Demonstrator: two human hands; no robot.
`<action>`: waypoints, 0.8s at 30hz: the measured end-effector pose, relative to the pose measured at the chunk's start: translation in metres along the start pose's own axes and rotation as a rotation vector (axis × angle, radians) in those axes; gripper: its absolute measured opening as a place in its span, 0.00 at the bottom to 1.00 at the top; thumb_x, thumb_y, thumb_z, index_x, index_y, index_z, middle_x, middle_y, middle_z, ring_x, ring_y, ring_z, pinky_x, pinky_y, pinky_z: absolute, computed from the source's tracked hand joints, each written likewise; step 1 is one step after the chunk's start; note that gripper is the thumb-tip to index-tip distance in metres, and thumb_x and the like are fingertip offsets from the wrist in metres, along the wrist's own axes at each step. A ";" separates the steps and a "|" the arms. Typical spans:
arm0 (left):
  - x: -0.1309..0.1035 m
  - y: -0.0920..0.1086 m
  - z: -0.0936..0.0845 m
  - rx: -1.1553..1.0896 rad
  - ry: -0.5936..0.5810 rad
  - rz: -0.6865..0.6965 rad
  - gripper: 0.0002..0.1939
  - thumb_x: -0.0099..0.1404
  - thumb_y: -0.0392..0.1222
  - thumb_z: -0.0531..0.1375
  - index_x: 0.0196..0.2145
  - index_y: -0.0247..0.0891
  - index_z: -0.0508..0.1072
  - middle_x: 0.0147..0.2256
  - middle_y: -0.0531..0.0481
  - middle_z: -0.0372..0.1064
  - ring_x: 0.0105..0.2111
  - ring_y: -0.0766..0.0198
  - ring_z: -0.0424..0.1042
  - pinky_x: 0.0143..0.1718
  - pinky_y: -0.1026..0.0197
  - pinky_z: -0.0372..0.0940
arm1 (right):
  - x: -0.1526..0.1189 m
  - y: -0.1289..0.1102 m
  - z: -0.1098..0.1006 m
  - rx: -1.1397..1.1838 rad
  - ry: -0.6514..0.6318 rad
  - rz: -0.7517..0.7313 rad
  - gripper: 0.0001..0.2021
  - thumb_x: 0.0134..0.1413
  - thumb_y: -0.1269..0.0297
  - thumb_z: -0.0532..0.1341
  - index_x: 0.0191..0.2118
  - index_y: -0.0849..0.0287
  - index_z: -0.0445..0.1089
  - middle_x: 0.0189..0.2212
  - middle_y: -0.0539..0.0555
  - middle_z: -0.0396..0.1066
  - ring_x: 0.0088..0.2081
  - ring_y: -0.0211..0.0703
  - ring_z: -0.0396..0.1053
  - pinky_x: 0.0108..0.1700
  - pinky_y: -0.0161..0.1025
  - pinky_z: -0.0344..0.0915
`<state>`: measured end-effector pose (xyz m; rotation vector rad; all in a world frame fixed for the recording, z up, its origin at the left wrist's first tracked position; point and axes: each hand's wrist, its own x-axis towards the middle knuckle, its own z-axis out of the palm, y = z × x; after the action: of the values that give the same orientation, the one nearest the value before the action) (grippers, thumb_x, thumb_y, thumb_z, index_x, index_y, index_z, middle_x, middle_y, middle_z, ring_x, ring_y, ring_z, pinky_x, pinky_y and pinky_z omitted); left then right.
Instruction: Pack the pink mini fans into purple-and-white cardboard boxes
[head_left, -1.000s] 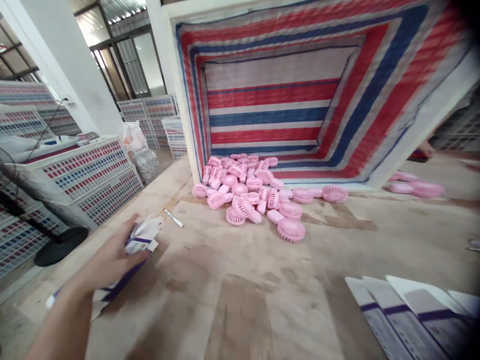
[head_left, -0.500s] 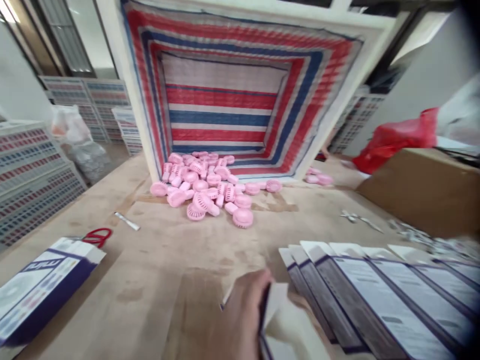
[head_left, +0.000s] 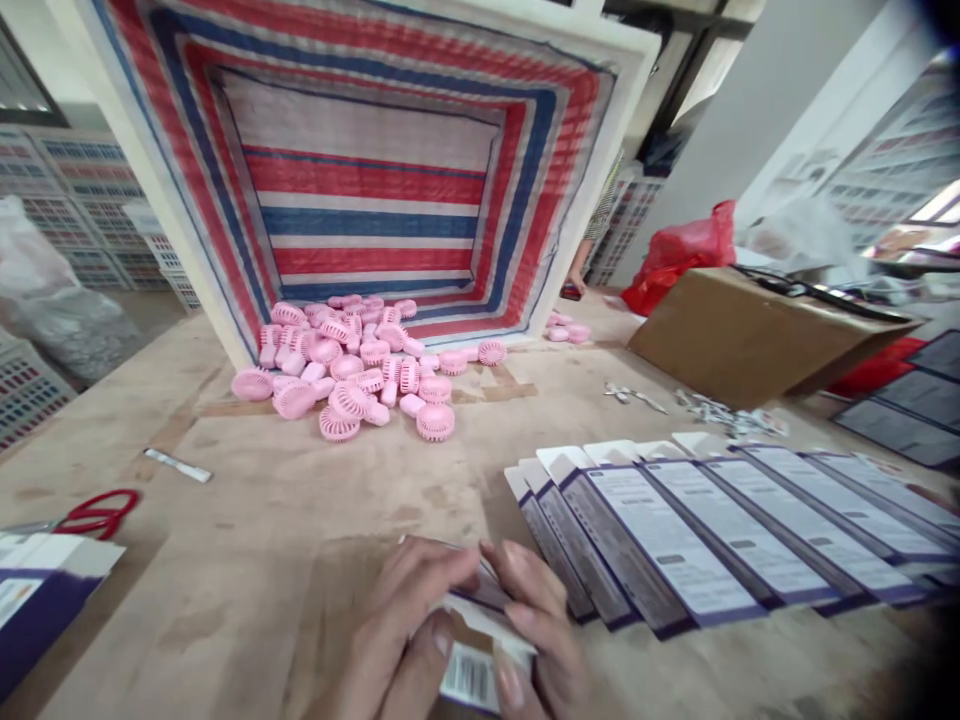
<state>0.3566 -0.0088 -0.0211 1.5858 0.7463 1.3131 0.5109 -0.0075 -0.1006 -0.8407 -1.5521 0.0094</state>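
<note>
At the bottom middle, my left hand [head_left: 405, 625] and my right hand [head_left: 541, 625] grip a small carton [head_left: 466, 676] from both sides. The end facing me shows a barcode on a white flap, with thumbs and fingers pressed around its edges. Most of the carton's body is covered by my hands, so its contents cannot be seen. To the right lies an overlapping row of flattened white-and-purple cartons [head_left: 667, 535], its near end close to my right hand. Farther off, a pile of pink handheld fans [head_left: 349, 370] spreads over the table.
A large crate with striped lining [head_left: 367, 215] is tipped toward me behind the fans. Red-handled scissors [head_left: 97, 515] and a purple-white box [head_left: 52, 600] lie left. Small metallic-looking pieces [head_left: 731, 415] sit before a brown cardboard box [head_left: 757, 335]. A person's hand [head_left: 576, 278] shows beyond the crate.
The view has swung right. The carton, whose open end showed before, now has a barcode flap over that end, and both hands are closed around it.
</note>
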 end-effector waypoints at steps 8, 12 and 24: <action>0.000 -0.023 -0.017 -0.238 -0.071 -0.189 0.09 0.66 0.48 0.62 0.32 0.41 0.75 0.37 0.47 0.66 0.39 0.58 0.71 0.38 0.59 0.68 | -0.011 -0.006 0.012 -0.046 0.002 -0.050 0.14 0.60 0.68 0.60 0.51 0.50 0.70 0.51 0.56 0.77 0.48 0.52 0.78 0.46 0.49 0.79; -0.015 -0.025 -0.009 -0.171 0.111 -0.360 0.08 0.66 0.48 0.62 0.42 0.45 0.73 0.38 0.49 0.70 0.35 0.62 0.72 0.36 0.62 0.69 | -0.020 -0.009 0.015 -0.047 0.006 0.027 0.19 0.59 0.70 0.60 0.56 0.52 0.69 0.59 0.59 0.69 0.52 0.52 0.76 0.46 0.47 0.79; -0.062 -0.048 -0.006 -0.545 0.506 -0.903 0.37 0.56 0.43 0.64 0.64 0.49 0.64 0.63 0.47 0.65 0.65 0.44 0.58 0.63 0.44 0.60 | -0.042 -0.006 0.011 0.040 -0.093 0.052 0.23 0.66 0.63 0.55 0.65 0.59 0.60 0.67 0.56 0.59 0.64 0.48 0.64 0.60 0.43 0.70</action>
<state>0.3398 -0.0427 -0.0906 0.3611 1.1108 1.0703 0.4953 -0.0283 -0.1362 -0.8586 -1.6120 0.1186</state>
